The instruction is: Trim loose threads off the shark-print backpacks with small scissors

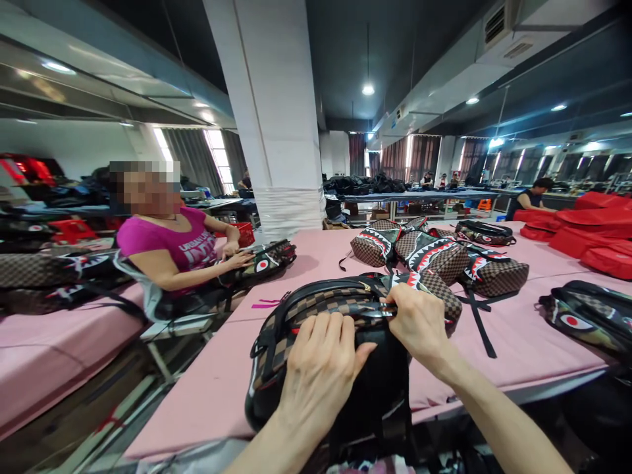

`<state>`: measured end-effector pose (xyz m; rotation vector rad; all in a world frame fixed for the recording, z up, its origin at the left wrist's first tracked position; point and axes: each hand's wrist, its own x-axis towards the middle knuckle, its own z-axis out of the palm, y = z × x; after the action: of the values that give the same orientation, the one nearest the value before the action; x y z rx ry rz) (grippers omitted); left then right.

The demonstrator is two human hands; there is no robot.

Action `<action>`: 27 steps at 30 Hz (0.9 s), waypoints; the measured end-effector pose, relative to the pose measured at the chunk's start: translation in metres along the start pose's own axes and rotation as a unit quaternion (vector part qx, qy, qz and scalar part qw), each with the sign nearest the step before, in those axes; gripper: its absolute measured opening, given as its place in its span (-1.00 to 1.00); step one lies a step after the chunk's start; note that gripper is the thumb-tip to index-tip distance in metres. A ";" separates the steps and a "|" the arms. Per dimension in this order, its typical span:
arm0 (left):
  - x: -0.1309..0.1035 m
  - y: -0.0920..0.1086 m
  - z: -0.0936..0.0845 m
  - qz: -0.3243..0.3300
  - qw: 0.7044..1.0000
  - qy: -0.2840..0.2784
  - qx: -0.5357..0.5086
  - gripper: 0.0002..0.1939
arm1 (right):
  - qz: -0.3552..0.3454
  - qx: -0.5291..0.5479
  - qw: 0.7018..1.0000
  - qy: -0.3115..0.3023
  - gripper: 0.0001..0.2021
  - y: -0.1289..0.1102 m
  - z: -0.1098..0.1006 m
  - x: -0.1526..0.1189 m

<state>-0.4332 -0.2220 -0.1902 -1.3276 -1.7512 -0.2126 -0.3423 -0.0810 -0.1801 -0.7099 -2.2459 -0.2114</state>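
A black and brown checkered backpack (pixel 320 296) lies in front of me at the table's near edge, its black side toward me. My left hand (pixel 320 362) is closed over its upper edge, fingers bent and fingertips hidden, thumb sticking out to the right. At the backpack's right end, my right hand (pixel 417 319) is closed around metal thread snips (pixel 380 309). Their blades point left, close along the bag's opening. A gold zipper pull (pixel 365 288) shows just above the blades. The black carry handle (pixel 291 293) arches over the far side.
On the pink-covered table (pixel 207 395), several shark-mouth checkered backpacks (pixel 429 250) are heaped beyond my hands. Another backpack (pixel 582 322) is at right, near red bags (pixel 592 227). A seated co-worker (pixel 172 250) handles a bag at left. A white pillar (pixel 276 118) stands behind.
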 end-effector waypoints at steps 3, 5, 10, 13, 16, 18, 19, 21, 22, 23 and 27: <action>-0.017 -0.002 0.001 -0.010 0.999 0.024 -0.022 -0.62 | -0.007 0.036 0.998 -0.045 -0.82 0.005 0.001 0.008; -0.027 -0.003 0.002 -0.020 0.999 0.034 -0.035 -0.59 | -0.022 0.138 0.986 -0.086 -0.87 0.010 -0.001 0.011; -0.034 -0.003 0.004 -0.021 0.998 0.013 -0.057 -0.50 | -0.034 0.429 0.898 -0.094 -0.71 0.004 0.006 0.033; -0.030 -0.006 0.005 -0.017 0.998 -0.009 -0.063 -0.47 | -0.022 0.498 0.850 -0.171 -0.61 -0.010 0.018 0.053; -0.025 -0.010 0.004 -0.013 0.996 -0.041 -0.075 -0.39 | 0.022 0.550 0.812 -0.195 -0.54 -0.020 0.025 0.062; -0.017 -0.015 0.002 -0.023 0.992 -0.086 -0.092 -0.27 | 0.054 0.577 0.800 -0.155 -0.55 -0.023 0.022 0.058; -0.012 -0.018 0.001 -0.034 0.986 -0.121 -0.106 -0.22 | 0.067 0.584 0.799 -0.128 -0.57 -0.024 0.020 0.054; -0.001 -0.028 -0.001 -0.055 0.968 -0.201 -0.141 -0.15 | 0.074 0.579 0.808 -0.087 -0.62 -0.024 0.013 0.044; 0.004 -0.033 -0.001 -0.058 0.957 -0.232 -0.164 -0.15 | 0.067 0.566 0.817 -0.088 -0.63 -0.024 0.010 0.039; 0.008 -0.039 0.000 -0.052 0.947 -0.254 -0.190 -0.16 | 0.054 0.552 0.826 -0.103 -0.64 -0.023 0.007 0.036; 0.014 -0.052 0.001 -0.008 0.924 -0.279 -0.261 -0.17 | 0.009 0.526 0.818 -0.233 -0.71 -0.017 0.010 0.048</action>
<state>-0.4776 -0.2327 -0.1620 -1.8931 -2.2825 -0.3555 -0.3846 -0.0715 -0.1516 -0.1509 -2.3084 1.2584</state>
